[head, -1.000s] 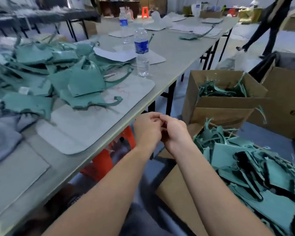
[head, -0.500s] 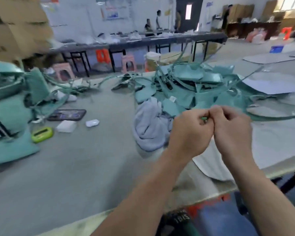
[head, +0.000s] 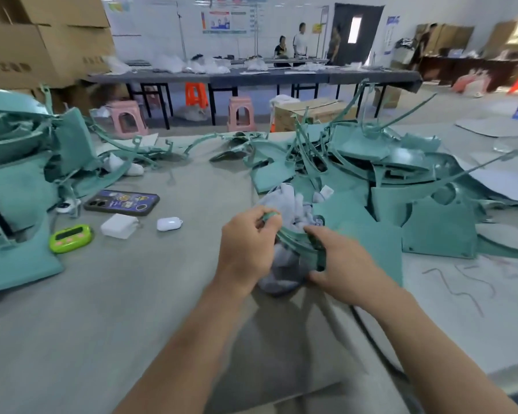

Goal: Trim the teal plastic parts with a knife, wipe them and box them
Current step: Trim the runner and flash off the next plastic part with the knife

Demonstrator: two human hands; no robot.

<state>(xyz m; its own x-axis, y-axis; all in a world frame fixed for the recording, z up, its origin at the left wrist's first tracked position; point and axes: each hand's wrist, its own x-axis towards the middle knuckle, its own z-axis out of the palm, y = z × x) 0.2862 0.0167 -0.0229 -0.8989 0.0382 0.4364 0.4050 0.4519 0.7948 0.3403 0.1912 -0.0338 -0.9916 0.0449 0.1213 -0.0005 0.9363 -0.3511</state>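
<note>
Leftmost, heaped at the tabletop point(head: 102, 309) edge: a stack of teal parts point(head: 18, 186). Just right of it, on the near side, a green timer point(head: 70, 238), a phone point(head: 121, 202), a white charger point(head: 119, 225) and an earbud case point(head: 169, 224), all well apart from the work. Then the left hand point(head: 248, 249), grip closed in a pinch on the upper end of a thin curved teal strip point(head: 293, 239). Behind and beneath the strip, touching it or nearly so, a crumpled grey cloth point(head: 284, 204). Next, the right hand point(head: 338, 261), grip closed round the strip's lower end, thumb underneath. Farther right and far, a tangled pile of teal parts point(head: 401, 180), flat panels and long ribs interlocked. No knife in view, no box either.

Probably the wiping or checking step, judging by the cloth so close. To do it well: hold the strip at both ends, lightly taut, never bent hard, being slender, probably springy, liable to whip or snap. Move one grip onto the cloth and draw it along the whole curve, both faces, with the other grip pinning the end. Feel along the edges for burrs; if any found, back to the knife before boxing. Stay clear of the pile's ribs to avoid snagging.
</note>
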